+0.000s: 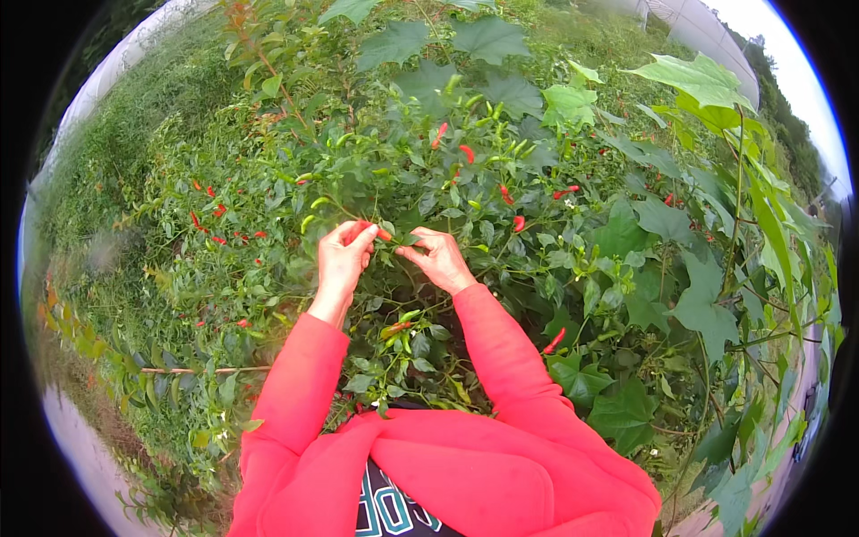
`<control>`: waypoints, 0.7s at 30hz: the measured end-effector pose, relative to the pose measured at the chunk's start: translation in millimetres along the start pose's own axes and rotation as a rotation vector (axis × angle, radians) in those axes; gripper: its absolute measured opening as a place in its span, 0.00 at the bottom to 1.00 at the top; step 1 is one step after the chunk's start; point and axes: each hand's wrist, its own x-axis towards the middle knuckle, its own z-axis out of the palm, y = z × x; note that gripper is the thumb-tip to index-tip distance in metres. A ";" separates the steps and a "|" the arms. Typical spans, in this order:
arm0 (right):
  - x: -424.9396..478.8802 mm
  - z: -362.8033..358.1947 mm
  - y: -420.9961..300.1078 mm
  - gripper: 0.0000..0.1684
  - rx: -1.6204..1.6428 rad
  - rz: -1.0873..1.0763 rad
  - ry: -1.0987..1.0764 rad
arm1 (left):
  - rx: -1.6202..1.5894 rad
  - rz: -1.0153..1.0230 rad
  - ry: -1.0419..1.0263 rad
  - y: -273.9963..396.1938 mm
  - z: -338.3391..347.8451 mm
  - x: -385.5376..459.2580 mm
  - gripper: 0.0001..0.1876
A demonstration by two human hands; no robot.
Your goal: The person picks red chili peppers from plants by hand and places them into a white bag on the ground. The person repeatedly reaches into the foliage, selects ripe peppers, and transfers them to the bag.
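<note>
My left hand (343, 260) pinches a red chilli pepper (384, 235) between thumb and fingers, its orange-red end poking out to the right. Close beside it, my right hand (439, 260) has thumb and fingertips closed on a green leaf or stem (407, 239) of the chilli plant; the fingers partly hide which. Two green chillies (307, 223) hang just left of my left hand. Farther out on the bush are red chillies (467, 154) and upright green ones (488, 109). Below my wrists, an orange-green chilli (394, 329) shows among the leaves.
A tall plant with large lobed leaves (703, 302) stands at the right, near my right arm. A thin woody branch (201, 370) juts in from the left. White sheeting of a tunnel structure (711, 47) rises behind the plants.
</note>
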 end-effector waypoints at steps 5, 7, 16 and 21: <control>1.4 16.5 10.3 0.08 0.413 0.123 0.164 | -0.246 -0.111 0.157 -18.2 8.8 -4.1 0.05; 0.4 18.0 3.8 0.08 0.513 0.258 0.210 | -0.334 -0.088 0.212 -18.0 16.8 -10.7 0.05; 11.4 -4.9 13.1 0.27 -0.128 0.084 0.210 | -0.675 -0.078 -0.010 23.1 -21.3 -16.1 0.09; 25.1 -40.1 -4.8 0.13 -0.280 0.051 0.632 | -0.906 -0.061 -0.240 33.8 -27.1 -33.9 0.10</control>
